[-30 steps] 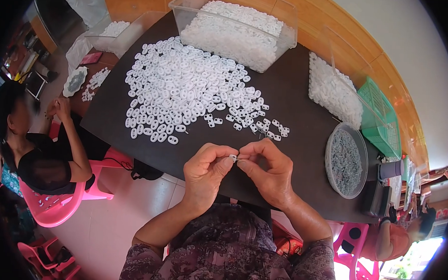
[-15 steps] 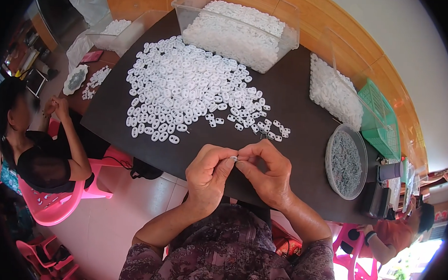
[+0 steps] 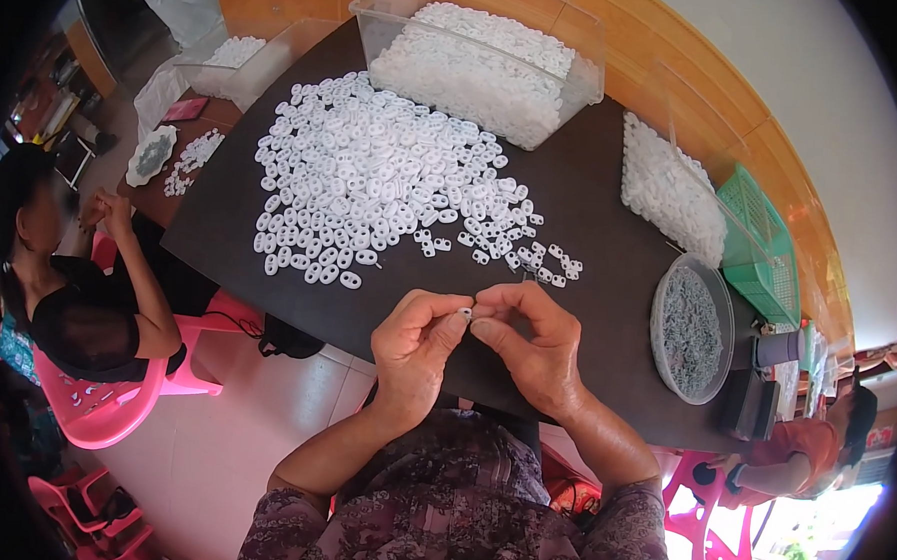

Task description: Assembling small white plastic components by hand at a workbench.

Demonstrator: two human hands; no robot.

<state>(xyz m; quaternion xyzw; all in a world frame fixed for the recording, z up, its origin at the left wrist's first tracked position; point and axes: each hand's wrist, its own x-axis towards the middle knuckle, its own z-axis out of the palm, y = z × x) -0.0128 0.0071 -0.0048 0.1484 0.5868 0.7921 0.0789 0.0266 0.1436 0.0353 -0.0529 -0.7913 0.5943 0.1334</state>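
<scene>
My left hand (image 3: pixel 416 344) and my right hand (image 3: pixel 534 346) meet over the near edge of the dark table (image 3: pixel 592 196). Between their fingertips both pinch one small white plastic piece (image 3: pixel 465 311). Just beyond them a wide heap of the same white pieces (image 3: pixel 372 187) is spread on the table, with a few loose ones (image 3: pixel 544 264) closest to my right hand.
A clear bin of white pieces (image 3: pixel 478 61) stands at the back, another clear bin (image 3: pixel 672 195) at the right beside a green basket (image 3: pixel 760 244). A round bowl of small grey parts (image 3: pixel 692 329) sits at the right. Other people sit at the left (image 3: pixel 68 283) and lower right (image 3: pixel 791 460).
Both hands have stayed together at the table's near edge, with only slight finger movement on the small piece.
</scene>
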